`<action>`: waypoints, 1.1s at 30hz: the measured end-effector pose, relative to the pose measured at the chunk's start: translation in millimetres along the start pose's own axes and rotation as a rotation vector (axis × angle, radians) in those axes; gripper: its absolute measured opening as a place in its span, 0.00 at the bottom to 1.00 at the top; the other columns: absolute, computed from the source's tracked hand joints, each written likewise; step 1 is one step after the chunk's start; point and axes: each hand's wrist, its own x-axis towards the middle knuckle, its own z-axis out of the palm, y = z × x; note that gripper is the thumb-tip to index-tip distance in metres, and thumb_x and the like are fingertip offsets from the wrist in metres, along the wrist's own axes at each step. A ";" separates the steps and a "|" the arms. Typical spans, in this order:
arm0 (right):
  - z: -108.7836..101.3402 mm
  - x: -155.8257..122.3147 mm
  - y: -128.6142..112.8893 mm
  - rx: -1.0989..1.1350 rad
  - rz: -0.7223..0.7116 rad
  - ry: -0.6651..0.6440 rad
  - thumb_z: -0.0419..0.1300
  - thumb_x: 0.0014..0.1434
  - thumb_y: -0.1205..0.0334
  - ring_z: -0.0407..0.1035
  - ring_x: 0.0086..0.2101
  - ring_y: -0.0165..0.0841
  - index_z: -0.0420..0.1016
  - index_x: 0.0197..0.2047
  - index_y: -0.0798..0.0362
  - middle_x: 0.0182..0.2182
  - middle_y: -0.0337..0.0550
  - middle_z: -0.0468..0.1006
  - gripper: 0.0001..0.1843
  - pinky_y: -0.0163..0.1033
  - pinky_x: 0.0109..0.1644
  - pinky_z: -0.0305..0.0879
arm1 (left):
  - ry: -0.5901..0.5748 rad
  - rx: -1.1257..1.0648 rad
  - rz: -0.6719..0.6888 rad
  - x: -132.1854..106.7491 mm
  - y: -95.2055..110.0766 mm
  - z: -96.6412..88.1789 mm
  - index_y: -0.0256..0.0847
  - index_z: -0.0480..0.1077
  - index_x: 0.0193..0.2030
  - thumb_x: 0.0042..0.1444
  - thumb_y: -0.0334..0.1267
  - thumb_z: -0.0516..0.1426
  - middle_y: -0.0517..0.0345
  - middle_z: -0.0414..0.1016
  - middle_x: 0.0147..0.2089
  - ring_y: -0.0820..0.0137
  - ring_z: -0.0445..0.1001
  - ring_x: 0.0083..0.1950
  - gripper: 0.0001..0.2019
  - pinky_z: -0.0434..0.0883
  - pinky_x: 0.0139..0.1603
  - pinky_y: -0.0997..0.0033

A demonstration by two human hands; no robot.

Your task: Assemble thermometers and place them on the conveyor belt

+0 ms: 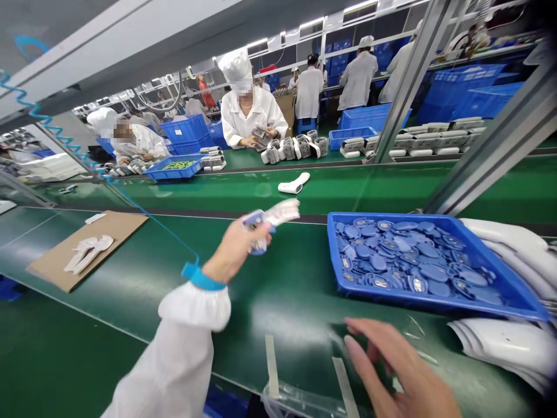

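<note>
My left hand point(237, 244), with a blue band around the wrist, reaches out over the green worktable point(278, 296). Its fingers are closed on a blue-and-white plastic part point(282, 212), whose pale end points right; my fingers cover some of it. Low at the right, my right hand point(400, 363) hovers above the near side of the table, thumb and fingers apart, with nothing between them. Beyond it stands a blue tray point(435, 305) full of small blue oval plastic pieces point(404, 249). A white gun-shaped housing point(293, 184) lies on the green conveyor belt point(343, 183).
White shell pieces point(89, 252) rest on a brown board point(126, 223) at left. Curved white shells point(507, 348) are stacked at right. A coiled blue cord point(61, 136) runs down to my wrist. Metal posts point(407, 75) and a co-worker point(250, 113) stand beyond.
</note>
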 end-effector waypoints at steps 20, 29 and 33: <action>-43.7 40.6 -35.1 -0.061 -0.014 -0.253 0.56 0.68 0.60 0.65 0.29 0.32 0.72 0.29 0.50 0.27 0.37 0.72 0.14 0.39 0.32 0.54 | -0.580 0.510 0.138 -147.5 -60.1 59.6 0.42 0.70 0.45 0.66 0.33 0.57 0.62 0.74 0.41 0.71 0.67 0.42 0.03 0.60 0.44 0.70; -43.3 47.1 -18.0 -0.202 0.036 -0.111 0.49 0.71 0.55 0.64 0.26 0.34 0.68 0.29 0.51 0.25 0.39 0.71 0.19 0.40 0.31 0.52 | -0.459 0.360 -0.080 -134.2 -66.0 75.5 0.42 0.68 0.44 0.62 0.41 0.62 0.62 0.75 0.39 0.70 0.70 0.39 0.09 0.63 0.39 0.71; -43.7 49.9 -22.5 -0.058 0.097 -0.170 0.50 0.70 0.56 0.63 0.24 0.31 0.67 0.28 0.51 0.24 0.39 0.70 0.18 0.38 0.29 0.55 | -0.467 0.385 -0.119 -135.8 -74.5 77.5 0.42 0.68 0.43 0.61 0.41 0.62 0.62 0.75 0.37 0.70 0.70 0.38 0.09 0.63 0.38 0.71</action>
